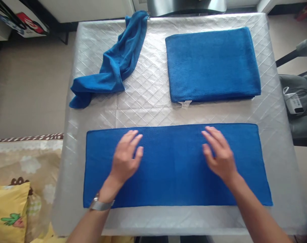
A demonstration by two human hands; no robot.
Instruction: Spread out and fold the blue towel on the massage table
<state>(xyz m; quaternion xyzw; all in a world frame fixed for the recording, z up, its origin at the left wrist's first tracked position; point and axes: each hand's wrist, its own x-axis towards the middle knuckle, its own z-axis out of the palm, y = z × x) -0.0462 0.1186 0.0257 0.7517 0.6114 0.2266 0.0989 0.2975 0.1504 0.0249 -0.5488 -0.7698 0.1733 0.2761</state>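
A blue towel point(173, 168) lies flat before me as a long, wide strip, its edges straight and its surface smooth. Over its left part is my left hand point(126, 155), fingers apart and holding nothing. My right hand point(219, 153) is over the right part, likewise with spread fingers and nothing in them. Whether the hands touch the cloth or hover just above it, I cannot tell. Behind, to the right, rests a folded blue towel point(212, 65) with a small white label at its front edge. A crumpled blue towel point(115, 64) lies at the back left.
A silver quilted cloth covers the table point(143, 101). On the right, a grey chair point(298, 84) holds a white device point(293, 102) with a cable. Bedding point(42, 155) and a yellow cushion point(9, 209) are at the lower left. A metallic chair back point(186, 6) stands beyond the far edge.
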